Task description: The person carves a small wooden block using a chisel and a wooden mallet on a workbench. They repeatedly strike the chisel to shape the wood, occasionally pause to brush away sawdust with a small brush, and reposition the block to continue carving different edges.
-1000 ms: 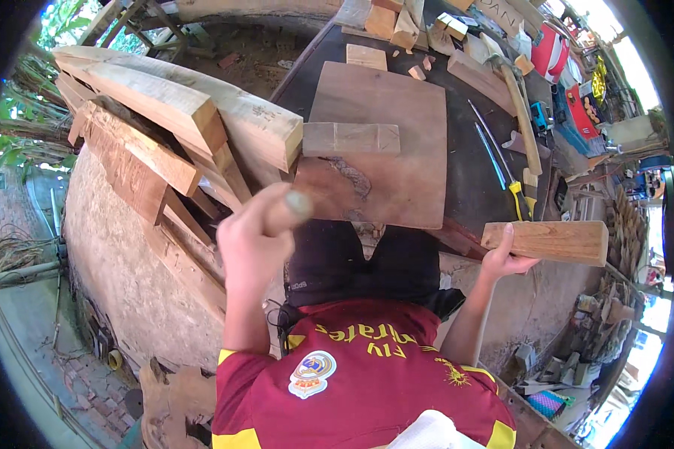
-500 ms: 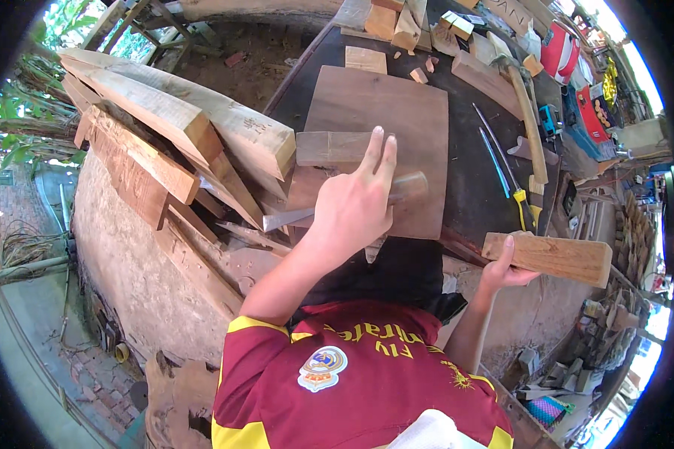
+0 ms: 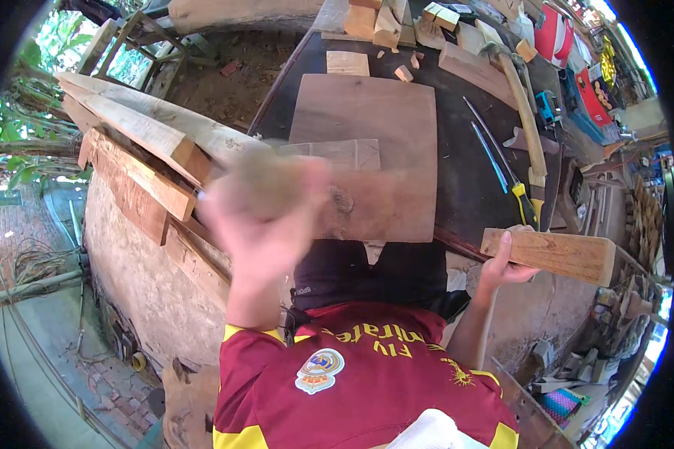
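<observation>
My left hand (image 3: pixel 258 239) is raised left of the board and smeared by motion. In it is a blurred round brownish end, the handle of the chisel (image 3: pixel 272 179); its blade is hidden. Under and behind this hand, a small wooden piece with pencil lines (image 3: pixel 352 155) lies on a flat brown board (image 3: pixel 404 202). At the right, past the table's near edge, my right hand (image 3: pixel 507 271) is closed around one end of a thick wooden block (image 3: pixel 557 256). The thumb lies over the block's near face, and the block points right.
A yellow-handled screwdriver (image 3: pixel 526 203) and a blue pencil-like stick (image 3: pixel 490 157) lie on the dark table (image 3: pixel 456 194). Beyond them are a wooden-handled hammer-like tool (image 3: pixel 524 112) and wood offcuts (image 3: pixel 347 63). Long timber beams (image 3: pixel 146 123) lean at the left.
My left hand has swung left and up off the marked wooden piece, turning the chisel so its handle end faces up. My right hand holds the block almost unmoved. The view has shifted slightly.
</observation>
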Motion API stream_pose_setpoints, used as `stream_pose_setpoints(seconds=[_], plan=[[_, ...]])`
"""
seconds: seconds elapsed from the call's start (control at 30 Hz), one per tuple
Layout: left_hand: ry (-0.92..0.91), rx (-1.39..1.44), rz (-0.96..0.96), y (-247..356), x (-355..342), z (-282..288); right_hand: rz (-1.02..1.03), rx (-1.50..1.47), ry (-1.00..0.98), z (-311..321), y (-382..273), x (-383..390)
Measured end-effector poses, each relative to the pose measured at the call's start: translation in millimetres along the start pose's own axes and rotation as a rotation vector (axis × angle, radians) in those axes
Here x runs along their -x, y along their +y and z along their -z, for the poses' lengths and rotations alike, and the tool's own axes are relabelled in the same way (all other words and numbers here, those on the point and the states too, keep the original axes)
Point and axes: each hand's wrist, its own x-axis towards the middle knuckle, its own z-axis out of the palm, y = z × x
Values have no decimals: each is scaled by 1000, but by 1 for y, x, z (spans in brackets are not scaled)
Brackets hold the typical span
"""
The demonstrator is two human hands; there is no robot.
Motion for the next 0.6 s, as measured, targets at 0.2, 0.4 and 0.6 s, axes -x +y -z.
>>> stream_pose_setpoints(seconds=[0.2,0.4,0.6], plan=[[194,630,-390,29,-26,28,-22,-31,-20,0,-1,0],[61,751,-275,-8,-43,1,-76,-65,-42,-3,-9,-1],[38,792,-222,-30,-51,-16,-70,-174,-98,-6,-13,-6]])
